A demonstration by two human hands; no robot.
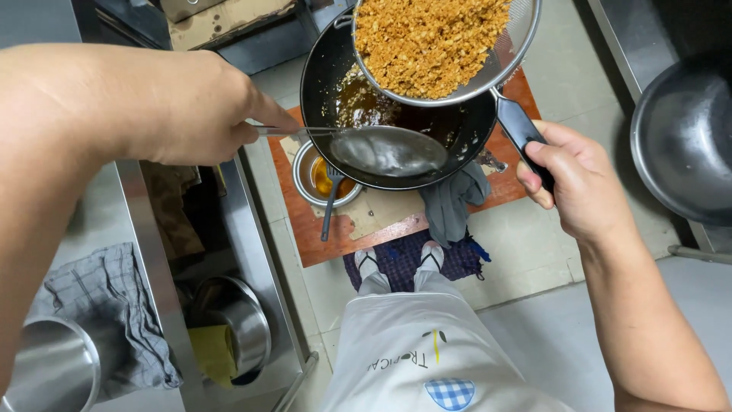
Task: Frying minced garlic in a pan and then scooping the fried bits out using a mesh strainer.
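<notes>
Nearest, below the black wok [320,69], a white apron [412,351] shows. The left hand [191,114] is closed around the handle of a steel ladle [389,150], whose bowl rests over the near rim of the wok. The right hand [576,179] is clamped on the black handle of a mesh strainer [518,34], held tilted above the wok and full of golden fried crumbs [427,42]. Dark oil [366,103] lies in the wok. The step seems to be draining; a steady strainer is needed next. Left of the wok stands a small steel bowl [305,179].
</notes>
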